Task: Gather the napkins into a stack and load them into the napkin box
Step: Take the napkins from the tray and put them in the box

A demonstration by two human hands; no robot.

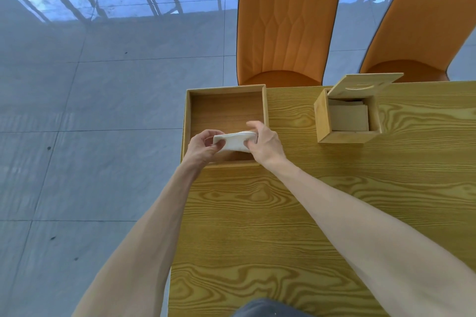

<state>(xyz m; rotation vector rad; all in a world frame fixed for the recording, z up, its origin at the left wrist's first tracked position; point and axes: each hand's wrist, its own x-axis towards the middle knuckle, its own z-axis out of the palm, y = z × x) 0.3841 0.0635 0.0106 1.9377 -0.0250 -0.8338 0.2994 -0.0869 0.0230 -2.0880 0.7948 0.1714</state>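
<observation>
A stack of white napkins [233,142] is held between both hands above the near part of a shallow wooden tray [198,92]. My left hand [202,148] pinches its left end. My right hand [265,144] grips its right end from above. The tray's floor shows bare wood behind the hands. To the right stands the wooden napkin box [323,121], with its hinged lid [365,85] raised at the back. Several napkins [349,118] lie inside the box.
The wooden table [283,213] ends just left of the tray, with grey tiled floor [77,110] beyond. Two orange chairs [286,28] stand behind the table's far edge.
</observation>
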